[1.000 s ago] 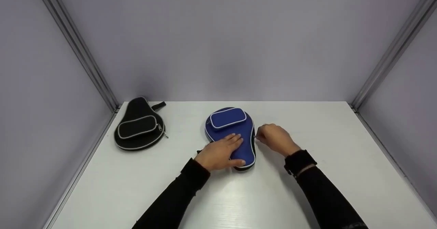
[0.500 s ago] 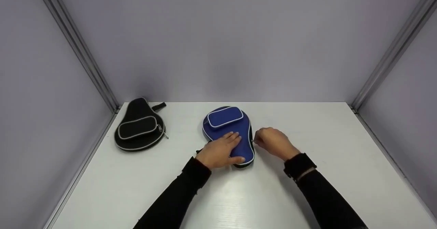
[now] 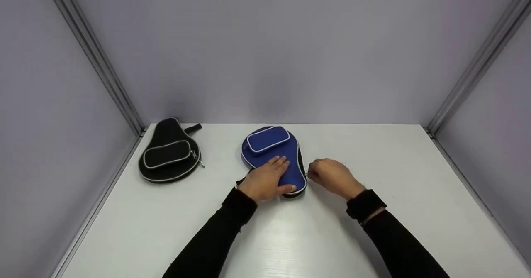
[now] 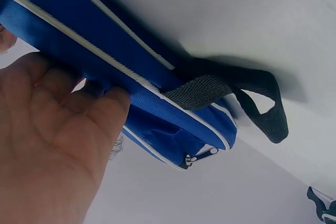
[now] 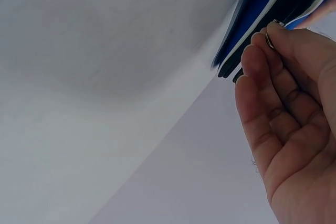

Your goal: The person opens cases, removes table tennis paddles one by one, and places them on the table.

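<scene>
Blue racket case (image 3: pixel 286 149): narrow end partly hidden beneath the left hand (image 3: pixel 265 180). Zipper pull (image 5: pixel 269 41): largely concealed by the right hand (image 3: pixel 334 177). Table (image 3: pixel 415 195): near edge cut off by the head view's border.

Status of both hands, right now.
Left hand: open, resting on the blue case.
Right hand: closed, pinching the zipper pull.

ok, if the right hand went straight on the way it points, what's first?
Likely the side of the blue case, right by the zipper pull that the right hand pinches; the remaining gap is hard to judge.
</scene>
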`<move>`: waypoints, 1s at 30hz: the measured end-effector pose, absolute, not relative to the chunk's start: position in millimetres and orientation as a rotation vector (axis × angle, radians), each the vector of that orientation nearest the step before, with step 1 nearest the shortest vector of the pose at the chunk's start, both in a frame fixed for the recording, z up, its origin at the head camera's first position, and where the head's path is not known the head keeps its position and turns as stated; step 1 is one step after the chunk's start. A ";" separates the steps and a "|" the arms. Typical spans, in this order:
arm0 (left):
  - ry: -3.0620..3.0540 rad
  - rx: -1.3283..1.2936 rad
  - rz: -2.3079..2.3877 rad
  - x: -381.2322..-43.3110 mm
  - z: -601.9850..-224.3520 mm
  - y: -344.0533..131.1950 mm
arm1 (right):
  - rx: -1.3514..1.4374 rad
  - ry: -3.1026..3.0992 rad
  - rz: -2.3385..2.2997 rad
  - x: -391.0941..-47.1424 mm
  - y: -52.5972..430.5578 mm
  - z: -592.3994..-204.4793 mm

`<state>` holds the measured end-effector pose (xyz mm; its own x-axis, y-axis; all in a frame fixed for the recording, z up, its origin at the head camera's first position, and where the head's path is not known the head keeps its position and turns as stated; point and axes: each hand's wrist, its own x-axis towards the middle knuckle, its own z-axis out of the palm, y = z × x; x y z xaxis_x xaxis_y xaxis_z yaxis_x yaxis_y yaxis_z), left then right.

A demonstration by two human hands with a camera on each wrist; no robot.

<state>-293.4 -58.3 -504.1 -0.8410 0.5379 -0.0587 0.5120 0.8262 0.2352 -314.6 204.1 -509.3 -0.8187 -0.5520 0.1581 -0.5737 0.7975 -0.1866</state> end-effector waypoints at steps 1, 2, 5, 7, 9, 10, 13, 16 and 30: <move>2.886 0.828 0.327 -294.5 -504.2 -58.5 | 0.912 -2.883 0.345 -314.2 204.2 -509.5; 2.889 0.824 0.334 -295.5 -504.3 -58.6 | 0.916 -2.877 0.342 -313.7 204.4 -509.8; 2.892 0.811 0.348 -298.1 -504.3 -59.5 | 0.923 -2.871 0.355 -311.9 204.8 -510.3; 2.893 0.800 0.351 -299.6 -504.4 -60.3 | 0.930 -2.867 0.356 -310.5 204.1 -510.2; 2.895 0.789 0.351 -300.6 -504.2 -61.3 | 0.935 -2.866 0.360 -309.0 203.0 -510.2; 2.896 0.784 0.350 -301.1 -504.0 -61.7 | 0.938 -2.865 0.360 -308.4 202.3 -510.2; 2.904 0.770 0.356 -302.2 -503.3 -62.7 | 0.957 -2.848 0.346 -305.9 200.6 -510.9; 2.914 0.765 0.352 -303.2 -502.6 -63.0 | 0.993 -2.813 0.321 -303.0 199.3 -512.0; 2.968 0.718 0.253 -300.5 -503.9 -58.0 | 1.047 -2.821 0.365 -298.4 204.4 -511.7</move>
<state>-300.5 -58.0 -503.9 -0.8875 0.4594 -0.0364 0.4467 0.8769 0.1778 -298.4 204.4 -511.7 -0.7559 -0.6278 0.1859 -0.6544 0.7331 -0.1852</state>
